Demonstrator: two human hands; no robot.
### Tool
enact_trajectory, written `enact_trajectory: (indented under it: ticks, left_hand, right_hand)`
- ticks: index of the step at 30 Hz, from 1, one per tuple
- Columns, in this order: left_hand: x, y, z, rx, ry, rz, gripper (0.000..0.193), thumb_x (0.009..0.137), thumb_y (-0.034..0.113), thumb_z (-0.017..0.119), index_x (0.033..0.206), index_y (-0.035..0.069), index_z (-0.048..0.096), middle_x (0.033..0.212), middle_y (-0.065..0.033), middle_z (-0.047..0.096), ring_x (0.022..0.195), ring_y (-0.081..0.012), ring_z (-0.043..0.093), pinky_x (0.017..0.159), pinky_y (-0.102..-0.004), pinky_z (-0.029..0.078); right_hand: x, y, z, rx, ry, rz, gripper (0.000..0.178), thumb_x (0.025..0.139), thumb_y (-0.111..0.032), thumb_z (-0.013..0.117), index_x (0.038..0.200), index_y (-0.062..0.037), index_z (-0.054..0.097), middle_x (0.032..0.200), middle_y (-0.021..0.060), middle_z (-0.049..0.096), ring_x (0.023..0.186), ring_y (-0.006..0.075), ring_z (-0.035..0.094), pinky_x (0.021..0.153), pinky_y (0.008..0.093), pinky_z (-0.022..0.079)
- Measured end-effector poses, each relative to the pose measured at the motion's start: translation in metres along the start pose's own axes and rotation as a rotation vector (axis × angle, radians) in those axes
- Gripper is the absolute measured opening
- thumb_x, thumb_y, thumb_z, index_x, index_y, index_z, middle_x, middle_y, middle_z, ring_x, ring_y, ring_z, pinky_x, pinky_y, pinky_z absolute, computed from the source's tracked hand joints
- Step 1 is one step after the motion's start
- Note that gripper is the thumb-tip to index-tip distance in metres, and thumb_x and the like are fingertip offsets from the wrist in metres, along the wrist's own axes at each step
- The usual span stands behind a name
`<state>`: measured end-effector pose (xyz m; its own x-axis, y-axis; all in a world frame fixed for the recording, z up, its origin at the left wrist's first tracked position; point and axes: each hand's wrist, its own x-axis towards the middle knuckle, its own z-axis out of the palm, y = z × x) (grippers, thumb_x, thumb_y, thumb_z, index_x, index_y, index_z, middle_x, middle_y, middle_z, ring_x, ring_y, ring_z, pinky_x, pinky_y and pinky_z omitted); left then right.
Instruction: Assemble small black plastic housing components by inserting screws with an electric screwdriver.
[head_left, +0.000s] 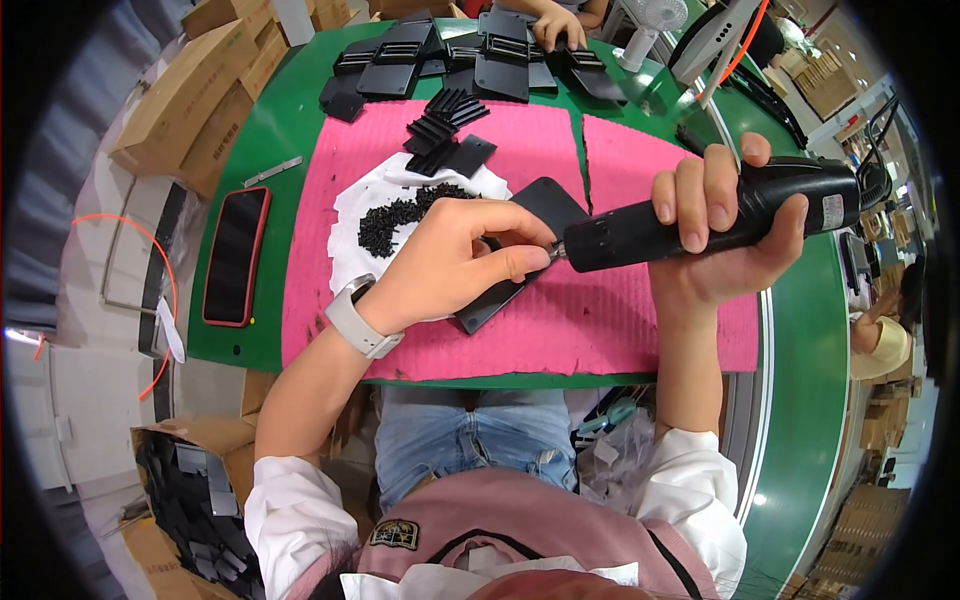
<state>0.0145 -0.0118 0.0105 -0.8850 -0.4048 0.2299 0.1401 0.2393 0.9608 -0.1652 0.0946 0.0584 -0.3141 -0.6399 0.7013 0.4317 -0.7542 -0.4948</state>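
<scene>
My right hand (728, 272) is wrapped round a black electric screwdriver (625, 238), held nearly level with its metal tip pointing left. At that tip, the thumb and forefinger of my left hand (445, 250) are pinched together; what is between them, if anything, is too small to make out. Beneath my hands lies a flat black plate (548, 203), its middle partly hidden by my left fingers. Just beyond the left hand, a heap of small black screws (385, 228) rests on a white cloth (345, 255).
A pink ribbed mat (620, 340) covers part of the green table (225, 345). Black ridged pieces (435, 125) and stacked black assemblies (400, 65) lie farther back, near another person's hand (560, 25). A red-edged phone (235, 255) is at left, a white fan (650, 30) at far right.
</scene>
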Motion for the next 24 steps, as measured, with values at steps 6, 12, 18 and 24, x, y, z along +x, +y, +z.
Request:
enact_trajectory:
  ticks: [6, 12, 18, 24]
  left_hand:
    - [-0.001, 0.003, -0.005, 0.117, -0.045, 0.095, 0.012, 0.081, 0.007, 0.067, 0.085, -0.004, 0.063, 0.079, -0.0059, 0.063, 0.066, -0.0088, 0.059, 0.059, -0.0212, 0.048]
    - [-0.001, -0.001, 0.000, -0.021, -0.011, 0.041, 0.011, 0.085, 0.009, 0.063, 0.085, -0.002, 0.063, 0.078, -0.0046, 0.063, 0.065, -0.0078, 0.057, 0.058, -0.0198, 0.046]
    - [0.001, 0.002, -0.005, -0.035, 0.075, -0.052, 0.011, 0.087, 0.009, 0.061, 0.090, -0.001, 0.064, 0.083, -0.0036, 0.064, 0.066, -0.0079, 0.057, 0.060, -0.0200, 0.046]
    - [0.001, -0.002, 0.004, 0.143, 0.008, 0.018, 0.009, 0.079, 0.004, 0.066, 0.087, -0.001, 0.065, 0.081, -0.0030, 0.063, 0.071, -0.0081, 0.059, 0.061, -0.0203, 0.047]
  right_hand:
    - [0.000, -0.002, 0.000, 0.004, -0.071, 0.023, 0.043, 0.092, -0.045, 0.042, 0.113, -0.0079, 0.047, 0.063, 0.0019, 0.047, 0.046, 0.0137, 0.046, 0.055, 0.0333, 0.042]
    - [0.001, -0.005, 0.000, 0.028, -0.096, 0.054, 0.043, 0.092, -0.046, 0.042, 0.112, -0.0085, 0.048, 0.063, 0.0008, 0.046, 0.046, 0.0133, 0.045, 0.056, 0.0328, 0.041]
    - [0.001, -0.015, 0.004, -0.003, 0.007, 0.004, 0.043, 0.090, -0.045, 0.047, 0.110, -0.0071, 0.047, 0.064, -0.0002, 0.044, 0.047, 0.0120, 0.043, 0.057, 0.0310, 0.039]
    - [0.000, -0.014, 0.001, -0.042, 0.023, -0.033, 0.043, 0.090, -0.045, 0.047, 0.110, -0.0072, 0.047, 0.064, 0.0006, 0.045, 0.047, 0.0127, 0.042, 0.057, 0.0314, 0.039]
